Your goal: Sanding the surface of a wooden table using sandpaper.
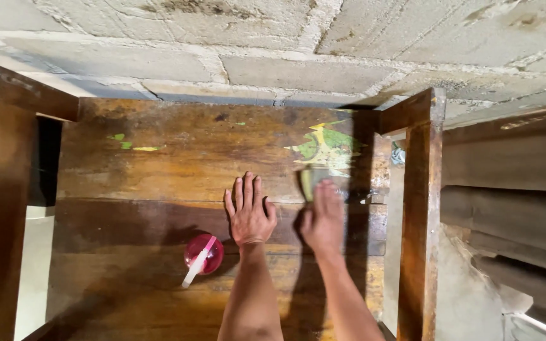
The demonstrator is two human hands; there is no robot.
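Wooden surface (159,177): left hand (249,215) flat, open; right hand (325,221) presses blurred pad (309,182); pink container (203,254) near.

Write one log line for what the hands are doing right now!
left hand flat on wooden panel | right hand presses blurred pad | pink container nearby

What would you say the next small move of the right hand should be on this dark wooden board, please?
Probably a short push of the right hand and its blurred yellowish pad up onto the green and yellow paint patch. The patch sits just beyond the pad, and the left hand lies flat on the dark wooden board, seemingly steadying it.
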